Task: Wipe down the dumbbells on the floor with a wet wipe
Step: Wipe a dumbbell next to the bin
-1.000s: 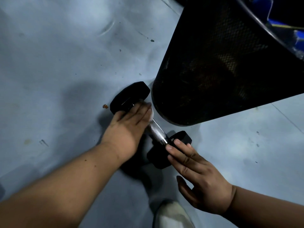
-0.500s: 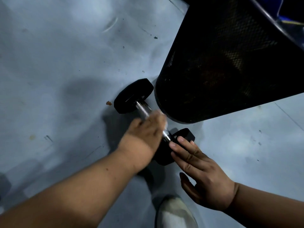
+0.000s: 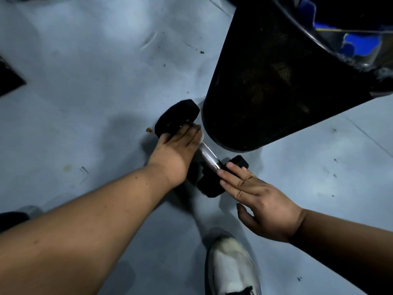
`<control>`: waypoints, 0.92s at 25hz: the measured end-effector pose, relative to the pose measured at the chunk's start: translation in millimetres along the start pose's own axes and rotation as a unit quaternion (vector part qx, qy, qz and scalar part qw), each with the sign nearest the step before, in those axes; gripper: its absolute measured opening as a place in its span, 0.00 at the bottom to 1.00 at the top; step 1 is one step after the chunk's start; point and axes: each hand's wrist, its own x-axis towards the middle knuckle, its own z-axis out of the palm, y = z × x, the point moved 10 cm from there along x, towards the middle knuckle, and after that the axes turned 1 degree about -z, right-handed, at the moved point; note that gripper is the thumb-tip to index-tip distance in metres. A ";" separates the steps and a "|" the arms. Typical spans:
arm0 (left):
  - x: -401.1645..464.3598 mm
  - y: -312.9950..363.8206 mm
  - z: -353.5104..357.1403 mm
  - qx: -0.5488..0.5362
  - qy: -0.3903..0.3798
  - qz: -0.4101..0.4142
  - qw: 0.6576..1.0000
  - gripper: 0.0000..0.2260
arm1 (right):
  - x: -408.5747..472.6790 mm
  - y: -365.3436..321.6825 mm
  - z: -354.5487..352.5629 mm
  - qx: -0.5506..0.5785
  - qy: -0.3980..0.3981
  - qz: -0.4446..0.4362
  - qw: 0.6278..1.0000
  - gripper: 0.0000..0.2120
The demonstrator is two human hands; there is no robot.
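A black dumbbell (image 3: 209,155) with a chrome handle lies on the grey floor, right beside a black mesh bin. My left hand (image 3: 177,149) grips the far end of the handle next to the far weight head (image 3: 176,116). A white wet wipe (image 3: 201,137) peeks out under its fingers. My right hand (image 3: 255,190) rests with straight fingers on the near weight head (image 3: 240,161), holding it still.
The black mesh bin (image 3: 276,81) stands tilted in view just beyond the dumbbell, almost touching it. My white shoe (image 3: 231,267) is on the floor below the hands. A dark object (image 3: 9,79) sits at the left edge. Small specks dot the grey floor (image 3: 85,81).
My left hand slid along the handle with the wipe toward the near head, then back to the far head. My right hand stayed on the near head.
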 end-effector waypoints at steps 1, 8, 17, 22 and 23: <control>-5.0 12.9 5.0 0.000 -0.011 0.003 1.000 0.37 | -0.3 -1.2 0.6 -0.005 -0.009 -0.003 1.000 0.30; -9.1 23.2 10.0 0.054 -0.006 0.071 0.996 0.36 | 1.8 2.6 3.5 -0.008 -0.090 0.014 0.996 0.38; -12.6 41.2 11.3 0.037 0.001 0.075 0.997 0.40 | 3.3 5.2 -0.2 -0.001 -0.132 0.027 0.991 0.37; 0.6 -0.2 -6.1 0.063 -0.003 -0.012 0.998 0.41 | 13.0 2.4 -8.3 -0.017 -0.172 0.076 0.982 0.42; -0.8 0.9 -10.1 0.058 -0.001 -0.025 0.998 0.40 | 17.8 4.4 -12.3 -0.020 -0.173 0.103 0.979 0.44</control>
